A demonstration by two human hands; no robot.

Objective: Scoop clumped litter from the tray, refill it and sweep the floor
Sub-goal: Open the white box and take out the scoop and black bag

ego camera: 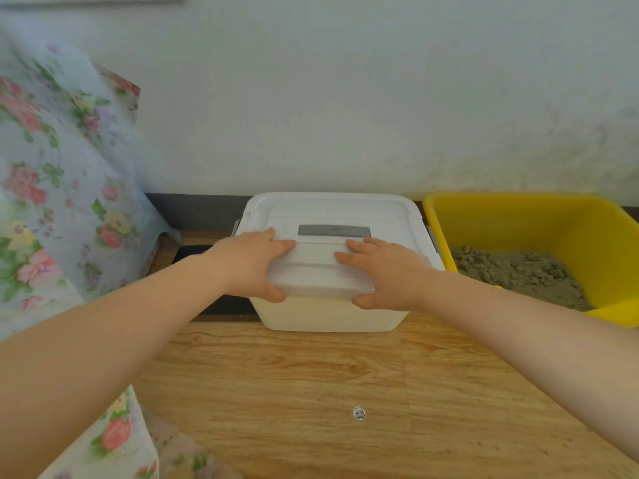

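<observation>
Both hands — left hand [250,262]; right hand [387,273] (thumbs under) — on lid [332,216]

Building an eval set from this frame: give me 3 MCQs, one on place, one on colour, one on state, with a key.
1. Where is the yellow tray relative to the white bin?
A. To its right
B. To its left
C. Stacked on top

2. What colour is the bin's lid?
A. Blue
B. White
C. Red

3. What state is the lid in?
A. Lying on the floor
B. Leaning on the wall
C. On the bin, with both hands on it

Key: 1 A, the tray sits right of the bin, along the wall. 2 B, the lid is white with a grey label. 3 C, the left hand and right hand lie on its front part, thumbs under the front edge.
</observation>
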